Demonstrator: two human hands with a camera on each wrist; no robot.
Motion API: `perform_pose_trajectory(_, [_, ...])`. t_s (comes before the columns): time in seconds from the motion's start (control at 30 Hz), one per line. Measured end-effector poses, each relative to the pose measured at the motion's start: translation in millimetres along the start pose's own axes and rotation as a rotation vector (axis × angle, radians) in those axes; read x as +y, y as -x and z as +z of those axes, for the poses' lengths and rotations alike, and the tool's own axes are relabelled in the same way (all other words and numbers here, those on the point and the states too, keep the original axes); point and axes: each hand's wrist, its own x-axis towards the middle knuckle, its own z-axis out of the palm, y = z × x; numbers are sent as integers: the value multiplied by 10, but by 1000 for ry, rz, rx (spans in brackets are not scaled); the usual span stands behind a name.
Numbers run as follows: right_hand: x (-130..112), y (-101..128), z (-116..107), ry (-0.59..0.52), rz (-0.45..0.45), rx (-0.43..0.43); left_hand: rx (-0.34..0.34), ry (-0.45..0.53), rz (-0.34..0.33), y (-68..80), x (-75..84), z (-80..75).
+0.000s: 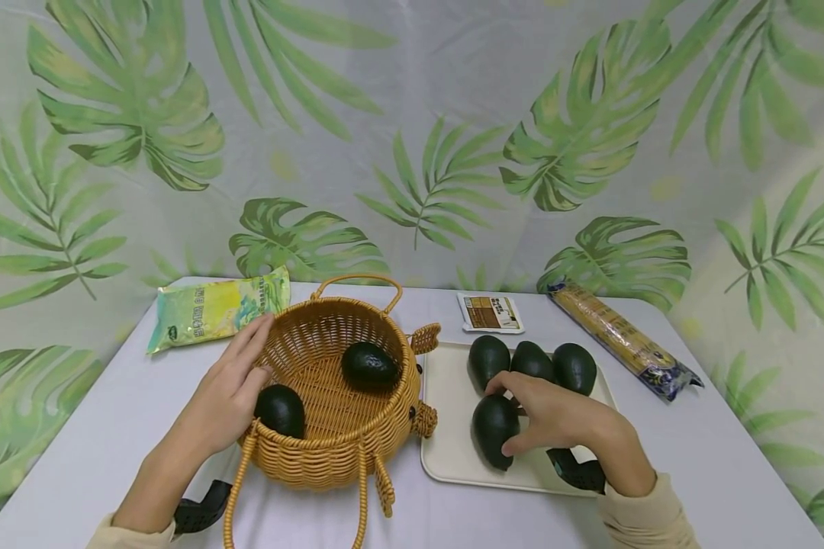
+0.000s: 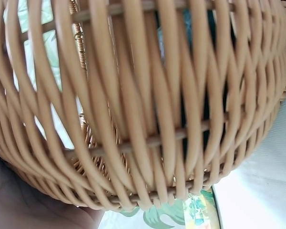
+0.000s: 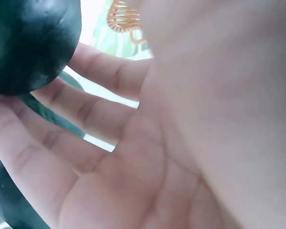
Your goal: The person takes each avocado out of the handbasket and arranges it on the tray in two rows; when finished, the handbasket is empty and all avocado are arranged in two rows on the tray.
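Note:
A brown wicker basket [image 1: 329, 457] with animal features stands left of centre, holding two dark green avocados, one at the right [image 1: 369, 366] and one at the near left [image 1: 279, 412]. My left hand [image 1: 223, 400] rests on the basket's left rim, fingers extended; its wrist view is filled by the woven wall [image 2: 133, 95]. On a cream tray [image 1: 446, 427], my right hand [image 1: 549, 412] holds an avocado [image 1: 492, 427] between thumb and fingers. Its wrist view shows the fingers [image 3: 90, 109] against that avocado [image 3: 33, 43]. Several more avocados [image 1: 574, 368] sit along the tray's far side.
Behind the basket lies a green and yellow packet [image 1: 213, 309]. A small white and brown packet [image 1: 490, 313] is beyond the tray, and a long pack of noodles [image 1: 618, 335] lies to the right. A leaf-patterned cloth [image 1: 426, 152] hangs behind the white table [image 1: 700, 473].

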Motion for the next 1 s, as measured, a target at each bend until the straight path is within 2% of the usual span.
perform_pose_trajectory(0.23, [10,22,-20,37,14,28,1,-5,0,4,-5,2])
perform_pose_trajectory(0.5, [17,55,-61,68,-11,58,0,2,1,-1,-11,3])
perform_pose_trajectory(0.77, [25,25,-43,82,-13,37,-6,4,-5,-1,-5,-5])
perform_pose_trajectory(1.0, [26,17,-40,44,-13,25,-3,3,1,-4,-1,-4])
